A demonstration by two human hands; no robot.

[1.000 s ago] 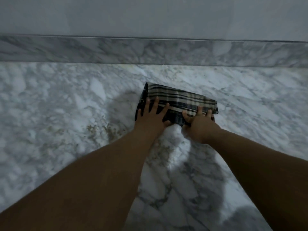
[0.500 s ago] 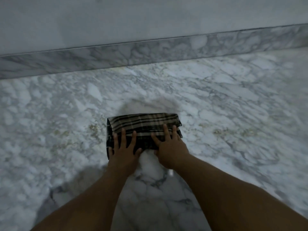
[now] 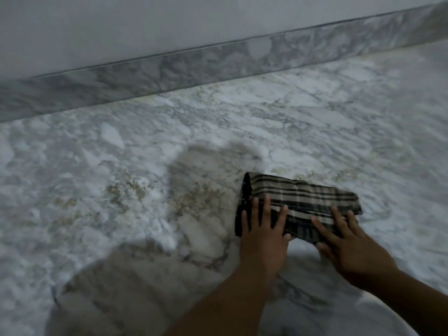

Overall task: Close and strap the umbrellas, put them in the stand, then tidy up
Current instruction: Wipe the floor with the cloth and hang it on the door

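A folded plaid cloth (image 3: 298,197), dark with beige stripes, lies flat on the marble floor (image 3: 121,190). My left hand (image 3: 263,234) presses on the cloth's left end with fingers spread. My right hand (image 3: 344,241) presses flat on its right half, fingers spread as well. Both palms rest at the cloth's near edge. No umbrella and no stand are in view.
A marble skirting (image 3: 194,66) runs along the base of a pale wall (image 3: 145,27) at the back. Brownish speckled stains (image 3: 135,190) mark the floor left of the cloth. A dark shadow covers the lower left of the floor.
Both hands have slid the cloth across the floor; it now sits further right in view than half a second ago. The hands stay pressed on it.
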